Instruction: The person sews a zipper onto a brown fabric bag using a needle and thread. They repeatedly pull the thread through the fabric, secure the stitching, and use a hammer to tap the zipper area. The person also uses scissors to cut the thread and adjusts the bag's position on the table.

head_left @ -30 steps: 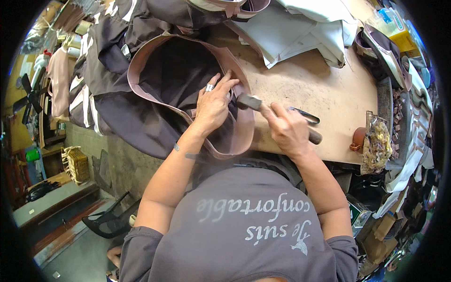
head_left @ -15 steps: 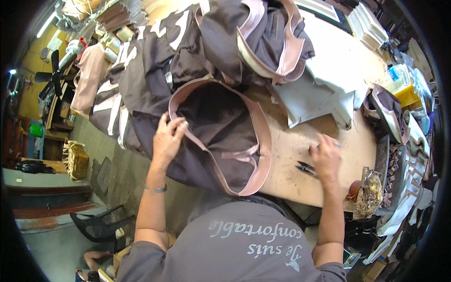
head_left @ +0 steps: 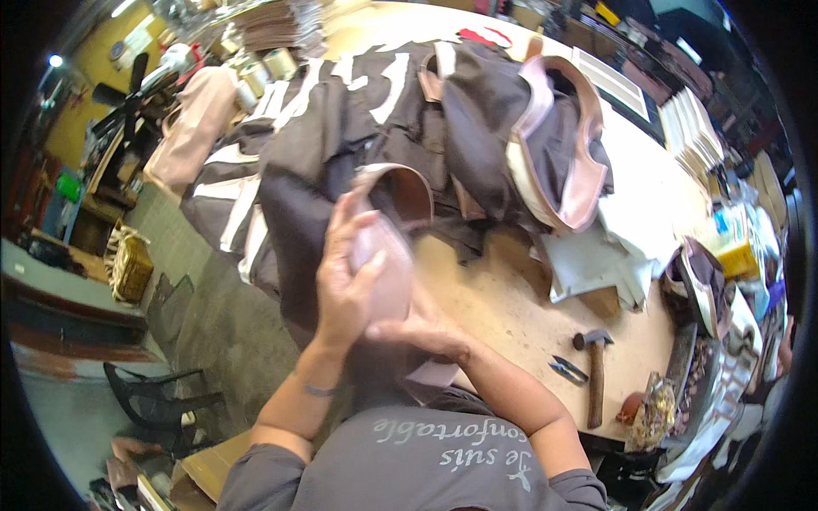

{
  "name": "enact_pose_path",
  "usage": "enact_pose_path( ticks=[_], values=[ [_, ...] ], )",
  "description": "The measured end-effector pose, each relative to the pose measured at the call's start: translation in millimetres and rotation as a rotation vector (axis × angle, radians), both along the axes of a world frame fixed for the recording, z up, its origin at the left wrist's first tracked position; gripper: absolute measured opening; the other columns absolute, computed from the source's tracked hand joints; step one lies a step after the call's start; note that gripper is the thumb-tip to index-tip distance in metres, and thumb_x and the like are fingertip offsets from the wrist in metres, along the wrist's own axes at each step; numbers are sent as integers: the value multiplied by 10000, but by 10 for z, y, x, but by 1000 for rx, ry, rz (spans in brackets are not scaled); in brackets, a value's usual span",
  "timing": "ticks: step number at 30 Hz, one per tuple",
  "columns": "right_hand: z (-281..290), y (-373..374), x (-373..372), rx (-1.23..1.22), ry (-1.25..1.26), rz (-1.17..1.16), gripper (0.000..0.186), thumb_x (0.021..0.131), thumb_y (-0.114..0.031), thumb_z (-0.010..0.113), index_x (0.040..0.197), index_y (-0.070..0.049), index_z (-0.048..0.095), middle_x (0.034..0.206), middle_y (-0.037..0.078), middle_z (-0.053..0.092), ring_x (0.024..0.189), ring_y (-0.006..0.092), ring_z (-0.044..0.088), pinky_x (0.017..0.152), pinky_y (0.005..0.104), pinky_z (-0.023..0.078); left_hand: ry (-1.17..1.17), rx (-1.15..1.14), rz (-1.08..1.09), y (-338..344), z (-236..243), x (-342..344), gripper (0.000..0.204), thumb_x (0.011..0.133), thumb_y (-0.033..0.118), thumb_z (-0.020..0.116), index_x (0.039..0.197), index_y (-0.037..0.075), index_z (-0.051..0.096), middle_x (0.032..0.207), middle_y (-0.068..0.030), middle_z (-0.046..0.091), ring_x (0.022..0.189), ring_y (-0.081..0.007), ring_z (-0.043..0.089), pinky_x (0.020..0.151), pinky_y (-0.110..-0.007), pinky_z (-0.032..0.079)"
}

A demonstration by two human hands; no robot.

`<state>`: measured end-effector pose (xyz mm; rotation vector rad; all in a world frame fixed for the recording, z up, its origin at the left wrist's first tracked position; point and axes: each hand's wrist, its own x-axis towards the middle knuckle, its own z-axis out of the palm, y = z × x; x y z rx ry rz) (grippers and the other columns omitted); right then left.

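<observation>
A dark brown fabric bag point(head_left: 294, 221) with a wide pink rim band point(head_left: 388, 268) is in front of me, its mouth folded narrow and partly blurred. My left hand point(head_left: 345, 277) rests against the left side of the band, fingers stretched upward and thumb apart. From the right, my right hand point(head_left: 422, 328) grips the lower part of the band, thumb in front and fingers mostly hidden behind it. On the table to the right lie a hammer point(head_left: 596, 379) with a wooden handle and a pair of dark snips point(head_left: 568, 370), both apart from my hands.
A second brown bag point(head_left: 477, 119) with a pink rim lies farther back, beside white sheet pieces point(head_left: 596, 260). At the right edge are a small brown pouch point(head_left: 694, 285) and a crumpled clear plastic bag point(head_left: 654, 417). A black chair point(head_left: 162, 396) stands on the floor at left.
My right hand has moved left from the tools to the bag's rim. The wide-open mouth is now folded narrow. The hammer shows where my right hand was.
</observation>
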<state>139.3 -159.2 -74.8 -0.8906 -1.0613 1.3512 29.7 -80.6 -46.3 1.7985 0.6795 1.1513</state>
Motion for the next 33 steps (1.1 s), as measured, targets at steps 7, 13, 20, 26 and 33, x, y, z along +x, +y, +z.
enact_pose_path(
  ticks=[7,13,20,26,33],
  values=[
    [1247,587,1147,187,-500,-666,422,733,-158,627,1115,8,563,1024,88,591,942,181,559,856,303,429,6,247,-24,554,283,-267,513,845,153,591,1310,52,398,1420,-164,286,1099,-272,533,884,-347,462],
    [1904,711,2499,-1,-160,-748,418,756,-221,674,1086,8,561,994,151,619,859,239,624,805,335,492,477,245,246,1490,-208,-266,577,729,245,708,1243,101,489,1379,-174,341,1252,-355,359,1004,-443,326],
    [650,673,3645,-495,-1335,-1037,1042,619,-299,742,1384,89,152,1188,226,505,1090,257,509,918,310,400,852,532,66,2018,-757,-67,493,674,65,653,1146,167,553,1279,-111,439,1139,-329,455,901,-443,410],
    [1199,789,2478,-67,-1538,-1166,405,833,-121,570,1212,10,511,1192,179,551,1110,263,530,937,333,392,435,480,435,2612,-545,-538,185,649,-81,439,723,30,568,750,-142,568,744,-306,571,683,-377,454],
    [427,1391,605,243,-1537,-276,572,674,-79,681,1205,-41,471,1200,180,485,1087,337,503,870,388,446,878,592,597,2895,-529,-1051,382,647,-50,497,1004,55,581,1178,-128,530,1003,-293,553,805,-389,445]
  ],
)
